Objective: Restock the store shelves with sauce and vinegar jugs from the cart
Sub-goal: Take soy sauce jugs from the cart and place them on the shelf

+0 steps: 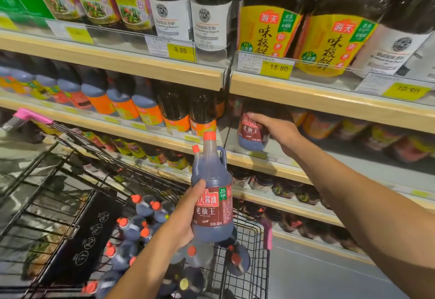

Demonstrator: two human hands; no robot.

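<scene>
Above the cart [253,251], head view: left hand [188,214] gripped an upright sauce jug [213,195] round its label. Right hand [275,131], higher and well apart, curled round a second jug [251,135] on the shelf [247,157].

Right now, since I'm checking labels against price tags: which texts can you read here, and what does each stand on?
"9.80": left price tag.
"15.80": middle price tag.
"味极鲜": yellow bottle label above that tag.
"老抽王": held jug in the left hand; also the shelf jug gripped by the right hand.
Right price tag: too blurred to read.
Fine print everywhere: unreadable.
</scene>
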